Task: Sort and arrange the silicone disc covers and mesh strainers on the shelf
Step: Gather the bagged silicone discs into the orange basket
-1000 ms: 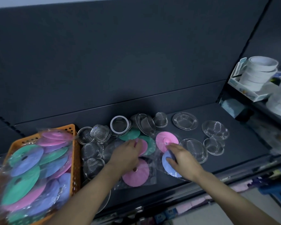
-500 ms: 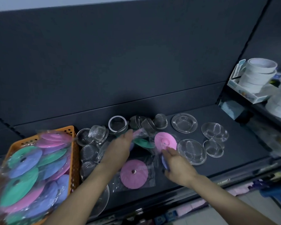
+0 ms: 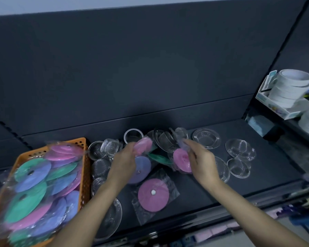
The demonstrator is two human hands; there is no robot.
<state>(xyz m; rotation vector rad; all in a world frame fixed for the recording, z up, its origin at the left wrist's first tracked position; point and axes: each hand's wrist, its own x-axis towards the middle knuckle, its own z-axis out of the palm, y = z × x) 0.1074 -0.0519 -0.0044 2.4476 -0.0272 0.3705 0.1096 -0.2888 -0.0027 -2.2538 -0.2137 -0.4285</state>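
My left hand point(image 3: 125, 162) grips a small pink disc cover point(image 3: 143, 146) by its edge, lifted above the shelf. A purple disc cover point(image 3: 141, 169) lies just under that hand, and a green one point(image 3: 159, 157) sits beside it. My right hand point(image 3: 202, 162) pinches the clear wrapper point(image 3: 179, 139) of another pink disc cover point(image 3: 181, 160). A larger pink disc in a plastic bag point(image 3: 152, 194) lies flat near the shelf's front. Mesh strainers point(image 3: 206, 138) are scattered behind and to the right of both hands, and several more point(image 3: 100, 166) are left of my left hand.
An orange basket point(image 3: 82, 145) at the left is piled with bagged pink, green and purple discs. Rolls of white tape point(image 3: 291, 86) stand on the neighbouring shelf at the right. The dark shelf floor point(image 3: 268, 157) runs on to the right of the strainers.
My left hand has lifted the small pink disc from the pile. The purple disc that my right hand held now lies under my left hand. My right hand has moved up to the pink disc's wrapper.
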